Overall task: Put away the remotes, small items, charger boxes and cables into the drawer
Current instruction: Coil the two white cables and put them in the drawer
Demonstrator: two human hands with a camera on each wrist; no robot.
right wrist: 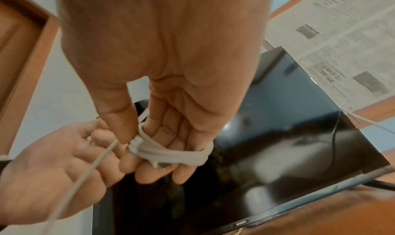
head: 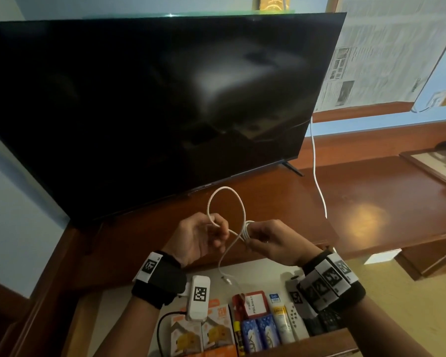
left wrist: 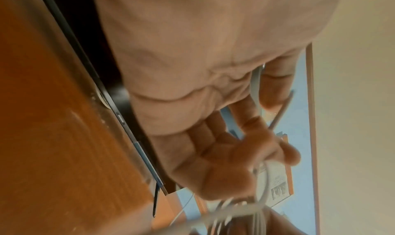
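Television fills upper left of frame, on the cabinet. Hands lie centre, cable between them. Drawer lies bottom centre, boxes in it, left of the remotes.

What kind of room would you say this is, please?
Probably a living room or bedroom at home: a large flat television stands on a long wooden cabinet, whose open drawer holds household odds and ends.
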